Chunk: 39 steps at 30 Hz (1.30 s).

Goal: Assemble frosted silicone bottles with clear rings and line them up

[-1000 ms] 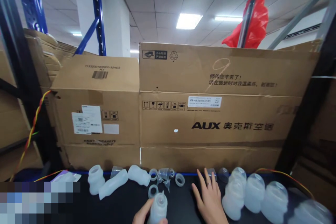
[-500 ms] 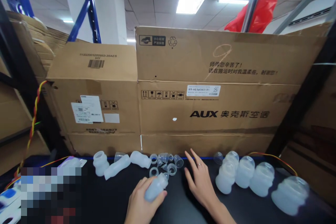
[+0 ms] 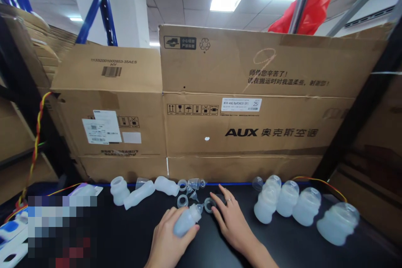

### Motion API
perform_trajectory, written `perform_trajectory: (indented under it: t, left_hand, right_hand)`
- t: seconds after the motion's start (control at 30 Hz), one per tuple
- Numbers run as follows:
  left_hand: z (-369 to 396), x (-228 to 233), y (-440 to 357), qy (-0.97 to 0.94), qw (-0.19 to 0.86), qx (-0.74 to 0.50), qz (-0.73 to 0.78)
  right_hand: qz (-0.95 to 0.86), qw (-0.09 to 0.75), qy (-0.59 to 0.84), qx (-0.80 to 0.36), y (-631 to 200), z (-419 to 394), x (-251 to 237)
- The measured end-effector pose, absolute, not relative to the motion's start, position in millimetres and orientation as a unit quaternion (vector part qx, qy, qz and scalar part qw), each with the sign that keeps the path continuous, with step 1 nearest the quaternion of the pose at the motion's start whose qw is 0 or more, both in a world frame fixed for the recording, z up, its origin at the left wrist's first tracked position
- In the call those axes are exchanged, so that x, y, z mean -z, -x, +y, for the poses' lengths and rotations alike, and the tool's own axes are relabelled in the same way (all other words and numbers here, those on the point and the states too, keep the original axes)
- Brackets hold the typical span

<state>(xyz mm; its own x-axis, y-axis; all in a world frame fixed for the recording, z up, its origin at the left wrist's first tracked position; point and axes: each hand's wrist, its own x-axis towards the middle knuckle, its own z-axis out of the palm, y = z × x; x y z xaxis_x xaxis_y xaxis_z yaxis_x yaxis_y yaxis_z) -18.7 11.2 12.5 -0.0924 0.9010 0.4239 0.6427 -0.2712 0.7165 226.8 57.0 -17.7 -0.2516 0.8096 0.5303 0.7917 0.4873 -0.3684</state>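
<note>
My left hand (image 3: 171, 232) is closed around a small frosted baby bottle (image 3: 187, 222), tilted with its clear nipple toward the upper right. My right hand (image 3: 230, 217) is spread, palm down, just right of the bottle. Its fingers are at a translucent screw ring (image 3: 210, 205), the index fingertip at or very near the ring. A clear cap lies mostly hidden under these fingers. Left of the ring, a clear cap (image 3: 194, 183), another screw ring (image 3: 182, 201) and loose nipples (image 3: 194, 196) lie on the black table.
Several capped bottles (image 3: 306, 206) stand at the right, with a loose clear cap (image 3: 258, 183) behind them. Uncapped bottles (image 3: 119, 190) are at the left, some lying down. A cardboard wall (image 3: 194, 146) closes off the back. Packaging (image 3: 86, 190) lies far left.
My right hand has moved left and lowered its fingers over the clear cap. The nearby ring has shifted slightly right and nearer. My left hand still holds the bottle; the view has tilted slightly.
</note>
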Motion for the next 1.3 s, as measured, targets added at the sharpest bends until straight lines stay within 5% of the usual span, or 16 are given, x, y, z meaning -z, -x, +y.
perform_trajectory:
  t: [0.23, 0.33, 0.47, 0.57, 0.87, 0.97, 1.03, 1.13, 1.3]
  left_hand:
    - [12, -11, 23, -0.691, 0.096, -0.417, 0.582]
    - [13, -10, 27, -0.715, 0.095, -0.382, 0.577]
    - [11, -13, 28, -0.723, 0.126, -0.359, 0.577]
    - [6, -17, 24, -0.725, 0.173, -0.366, 0.557]
    - [2, -35, 19, -0.479, 0.693, -0.335, 0.422]
    - [3, -38, 20, -0.456, 0.750, -0.296, 0.377]
    - [1, -40, 19, -0.540, 0.678, -0.318, 0.383]
    - [-5, -37, 14, -0.707, 0.432, -0.372, 0.418]
    - [-9, -17, 8, -0.816, 0.125, -0.384, 0.414]
  right_hand:
    - [-0.778, 0.377, 0.496, -0.082, -242, 61, 11]
    - [-0.733, 0.460, 0.484, -0.133, -240, 58, 2]
    - [-0.611, 0.582, 0.449, -0.293, -224, 47, -8]
    - [-0.565, 0.578, 0.384, -0.447, -207, 34, -12]
    - [-0.573, 0.513, 0.226, -0.598, -186, 7, -34]
    - [-0.588, 0.505, 0.229, -0.589, -184, 4, -38]
    - [-0.595, 0.529, 0.287, -0.532, -181, 5, -37]
    - [-0.603, 0.561, 0.418, -0.383, -174, 6, -30]
    - [-0.633, 0.505, 0.524, -0.262, -174, 4, -28]
